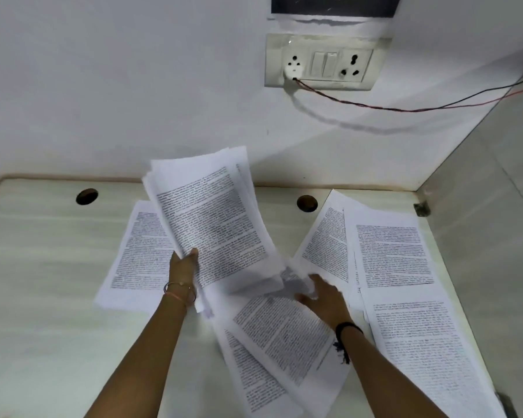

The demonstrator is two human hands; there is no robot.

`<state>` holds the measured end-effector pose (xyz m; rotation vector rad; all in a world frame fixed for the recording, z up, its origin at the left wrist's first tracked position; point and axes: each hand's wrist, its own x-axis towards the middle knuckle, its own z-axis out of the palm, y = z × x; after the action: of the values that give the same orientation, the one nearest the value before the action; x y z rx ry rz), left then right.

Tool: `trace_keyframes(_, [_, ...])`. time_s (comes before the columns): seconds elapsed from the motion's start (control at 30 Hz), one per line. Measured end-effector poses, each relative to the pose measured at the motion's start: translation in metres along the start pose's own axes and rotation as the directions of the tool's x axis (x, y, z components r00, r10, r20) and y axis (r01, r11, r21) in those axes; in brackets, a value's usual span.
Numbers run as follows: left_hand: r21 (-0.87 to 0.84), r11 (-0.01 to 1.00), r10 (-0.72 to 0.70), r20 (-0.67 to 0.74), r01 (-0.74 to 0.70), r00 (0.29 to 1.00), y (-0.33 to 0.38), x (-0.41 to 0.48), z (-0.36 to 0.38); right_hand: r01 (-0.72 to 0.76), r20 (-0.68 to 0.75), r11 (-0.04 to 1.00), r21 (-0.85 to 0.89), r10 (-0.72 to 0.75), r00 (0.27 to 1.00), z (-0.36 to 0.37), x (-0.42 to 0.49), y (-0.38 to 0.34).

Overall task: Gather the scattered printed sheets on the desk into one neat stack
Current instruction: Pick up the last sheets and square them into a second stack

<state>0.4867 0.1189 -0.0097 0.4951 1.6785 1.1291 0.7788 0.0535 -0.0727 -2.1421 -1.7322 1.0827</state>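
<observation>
Head view: the print on every sheet is too blurred to read, and the loose sheets at 5 o'clock are cut off by the frame. The left hand grips a raised bundle of sheets at its lower edge; the bundle covers part of a single sheet at 9 o'clock. The right hand is blurred over the loose sheets on the desk; whether its fingers pinch paper I cannot tell. At 1 o'clock, a socket panel with plug and wires
</observation>
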Motion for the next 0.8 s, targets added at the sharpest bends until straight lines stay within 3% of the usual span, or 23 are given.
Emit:
trace_keyframes(0.07, [-0.057, 0.997, -0.05, -0.029, 0.048, 0.998, -0.015, -0.002, -0.005, -0.015, 0.075, 0.994, 0.112, 0.006, 0.997, 0.009, -0.009, 0.002])
trace_keyframes(0.17, [-0.12, 0.99, -0.086, -0.043, 0.08, 0.995, -0.031, -0.011, -0.011, -0.05, 0.046, 0.968, 0.246, 0.039, 0.998, 0.027, -0.02, 0.004])
trace_keyframes(0.37, [-0.167, 0.982, -0.11, -0.106, 0.091, 0.988, -0.05, -0.012, -0.027, -0.081, 0.103, 0.941, 0.329, 0.049, 0.993, 0.018, -0.02, 0.004])
trace_keyframes(0.47, [-0.158, 0.984, -0.102, -0.13, 0.081, 0.986, -0.048, -0.006, -0.04, -0.207, -0.02, 0.91, 0.358, 0.229, 0.973, -0.004, -0.014, 0.015])
trace_keyframes(0.6, [-0.171, 0.981, -0.102, -0.041, 0.094, 0.994, -0.049, -0.001, -0.06, -0.206, -0.161, 0.917, 0.341, 0.273, 0.949, -0.027, -0.008, 0.022])
trace_keyframes(0.7, [-0.092, 0.992, -0.086, 0.005, 0.086, 0.996, -0.05, -0.007, -0.058, -0.183, -0.203, 0.927, 0.327, 0.258, 0.945, -0.032, -0.005, 0.015])
trace_keyframes(0.8, [0.096, 0.992, -0.088, 0.038, 0.084, 0.995, -0.057, -0.024, -0.039, -0.148, -0.12, 0.916, 0.373, 0.206, 0.971, -0.021, -0.001, 0.007])
